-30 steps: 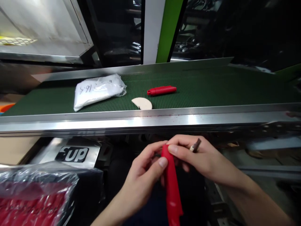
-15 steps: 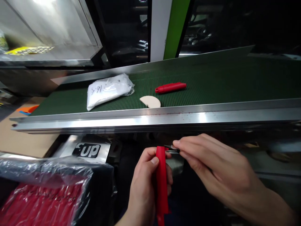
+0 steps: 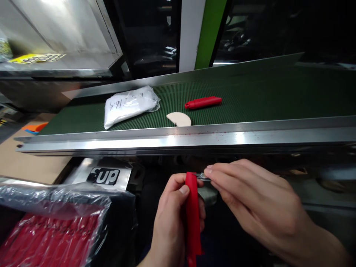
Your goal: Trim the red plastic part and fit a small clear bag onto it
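Note:
A long red plastic piece [image 3: 193, 215] stands nearly upright in my left hand [image 3: 172, 211], thumb on its near side and fingers behind. My right hand [image 3: 258, 196] pinches a small metal tool [image 3: 203, 177], whose tip meets the upper right edge of the red piece. Beyond my hands, a red handle [image 3: 203, 102] lies on the green conveyor belt [image 3: 244, 100]. Left of it are a pale half-round piece [image 3: 179, 119] and a clear bag of white material [image 3: 129, 105] with handwriting on it.
The conveyor's metal rail [image 3: 155, 141] runs across in front of my hands. At lower left, a plastic-lined box [image 3: 119, 218] holds several red pieces [image 3: 47, 237]. A silver package [image 3: 104, 175] lies behind the box, near a cardboard surface [image 3: 36, 165].
The metal tool's jaws looked spread around the edge before and now appear closer together. My hands have barely moved; the whole view has shifted slightly.

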